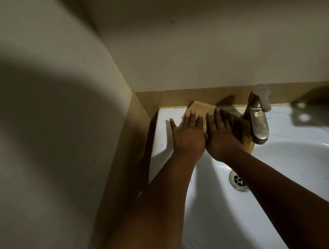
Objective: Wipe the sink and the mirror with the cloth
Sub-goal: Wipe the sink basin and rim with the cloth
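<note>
Lying flat under both hands, the cloth [203, 108] extends beyond the straight fingers of the left hand [188, 136] and right hand [222, 136], rightward to the tap [257, 117].

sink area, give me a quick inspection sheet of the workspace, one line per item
surface: white sink ledge, faint blue marks; drain open.
job's things: tan cloth spread flat on the back ledge left of the tap; mirror not in view.
clutter: nothing seen.
grippers: left hand and right hand flat on the cloth, fingers straight, side by side.
cables: nothing seen.
surroundings: pale walls, brown backsplash, dim light, heavy shadows.
</note>
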